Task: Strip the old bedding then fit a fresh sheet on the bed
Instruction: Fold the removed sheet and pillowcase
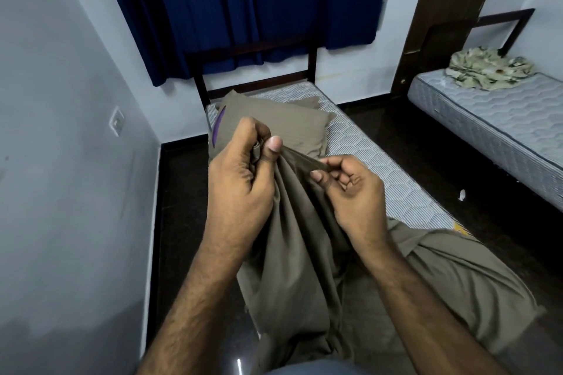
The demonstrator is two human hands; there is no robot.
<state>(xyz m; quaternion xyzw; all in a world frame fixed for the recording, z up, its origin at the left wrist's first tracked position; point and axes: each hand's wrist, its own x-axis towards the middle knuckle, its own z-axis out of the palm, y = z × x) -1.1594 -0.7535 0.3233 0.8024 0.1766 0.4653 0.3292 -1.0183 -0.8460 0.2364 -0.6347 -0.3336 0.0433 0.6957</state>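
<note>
The person is standing at the foot of the bed (380, 161), holding a bunched olive-brown sheet (292, 253) up in front of them. The left hand (240, 173) is gripping a gathered edge of it, its fingers (253, 134) curled tight with the thumb pressing on top; the right hand (353, 192) is pinching a fold of the same edge between thumb and curled fingers. The rest of the sheet is hanging down and trailing over the foot of the mattress, its lower end cut off by the frame. A pillow (274, 122) in a matching case is lying at the head end, partly hidden behind the hands, with a purple strip showing at its open side. The quilted mattress is lying bare. A second bed (502, 125) is standing to the right, carrying a crumpled floral cloth (487, 68). Blue curtains (243, 9) are hanging behind the headboard, the walls are pale, the floor dark, and a brown door (451, 9) is standing in the corner.
</note>
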